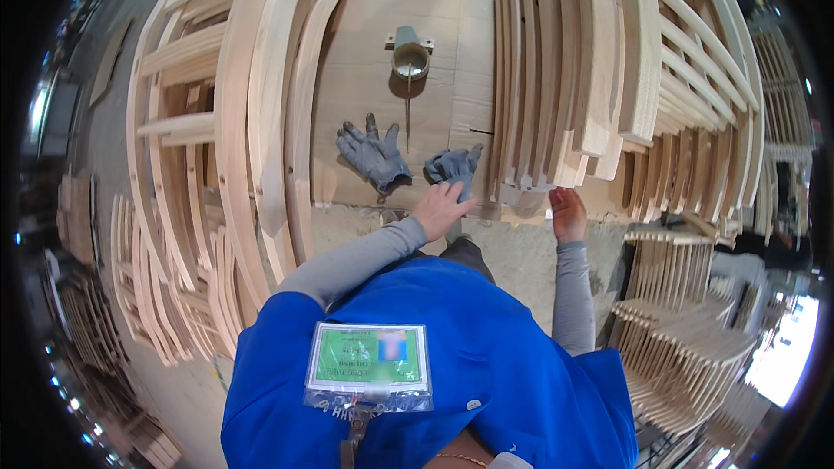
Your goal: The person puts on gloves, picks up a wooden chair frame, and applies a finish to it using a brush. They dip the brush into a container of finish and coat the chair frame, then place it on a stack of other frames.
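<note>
My left hand (440, 209) is at the near edge of a cardboard-covered surface, its fingers closed on the cuff end of a bunched grey work glove (454, 167). A second grey glove (373, 154) lies flat with its fingers spread, left of the first. My right hand (568, 215) is raised just below the near ends of a row of curved wooden pieces (556, 113). Its fingers are apart and seem to hold nothing; whether they touch the wood is unclear.
A round cup (410, 62) with a thin stick (408, 113) stands on the cardboard (473, 43). Slatted wooden frames (239, 104) stand on the left. More slatted frames (704, 61) crowd the right, with stacked wooden parts (673, 330) nearer me.
</note>
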{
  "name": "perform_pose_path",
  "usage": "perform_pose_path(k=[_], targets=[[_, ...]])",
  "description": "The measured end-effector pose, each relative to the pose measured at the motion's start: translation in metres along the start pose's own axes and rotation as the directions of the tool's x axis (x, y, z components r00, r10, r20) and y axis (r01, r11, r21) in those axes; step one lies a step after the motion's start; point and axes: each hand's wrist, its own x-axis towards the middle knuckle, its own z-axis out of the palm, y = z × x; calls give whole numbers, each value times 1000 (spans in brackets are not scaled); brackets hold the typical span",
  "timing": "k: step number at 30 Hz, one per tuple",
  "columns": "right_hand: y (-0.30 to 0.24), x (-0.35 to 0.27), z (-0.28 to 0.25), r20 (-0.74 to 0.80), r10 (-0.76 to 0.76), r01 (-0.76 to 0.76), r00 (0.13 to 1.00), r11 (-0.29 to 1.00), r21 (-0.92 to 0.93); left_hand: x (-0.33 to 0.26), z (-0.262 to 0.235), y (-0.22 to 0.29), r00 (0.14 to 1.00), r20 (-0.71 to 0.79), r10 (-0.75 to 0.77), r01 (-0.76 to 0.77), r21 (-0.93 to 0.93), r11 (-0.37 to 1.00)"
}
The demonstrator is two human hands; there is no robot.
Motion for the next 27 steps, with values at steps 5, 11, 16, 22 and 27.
perform_pose_path(k=[5,11,16,22,27], targets=[[61,-98,25,-59,74,-81,996,989,-127,16,11,-31,998,55,24,-23,-7,1000],[87,-163,60,-13,144,-141,989,936,-323,25,-19,-32,807,-89,-583,303,-785,540],[74,-165,148,253,-376,437,891,568,-697,9,-80,-11,898,-148,-414,220,-664,715],[47,-141,166,562,-354,662,747,332,-672,-3,-136,47,808,-544,-227,98,-257,962],[35,-158,179,617,-230,637,752,492,-593,-28,-122,62,885,-294,-361,170,-518,838]])
